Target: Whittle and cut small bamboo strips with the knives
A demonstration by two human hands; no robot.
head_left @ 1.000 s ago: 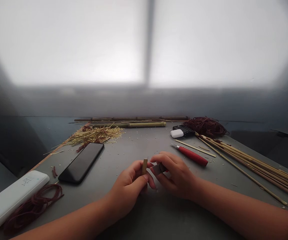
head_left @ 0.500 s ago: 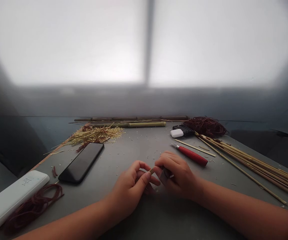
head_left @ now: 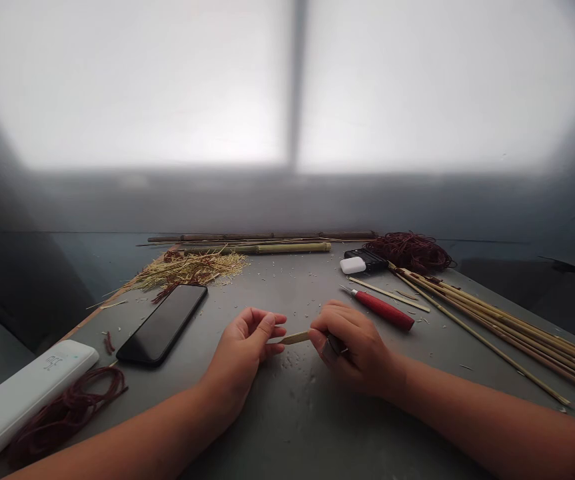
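Note:
A short bamboo strip [head_left: 294, 338] lies nearly level between my two hands, just above the grey table [head_left: 287, 413]. My left hand [head_left: 244, 350] pinches its left end with curled fingers. My right hand [head_left: 350, 343] is closed over the strip's right end and also grips a small metal blade [head_left: 334, 347] that shows between the fingers. Fine shavings [head_left: 300, 370] speckle the table under the strip.
A black phone [head_left: 163, 325] lies left, a white device [head_left: 17, 400] and dark red cord [head_left: 64, 413] at the near left. A red-handled knife [head_left: 380, 309], long bamboo sticks [head_left: 507, 333], a cord bundle [head_left: 410, 252], a white and black box [head_left: 362, 263] and straw scraps [head_left: 190, 268] lie beyond.
The strip stood upright in my left hand and now lies nearly level. My left hand has slid left along it, and my right hand has closed on its right end.

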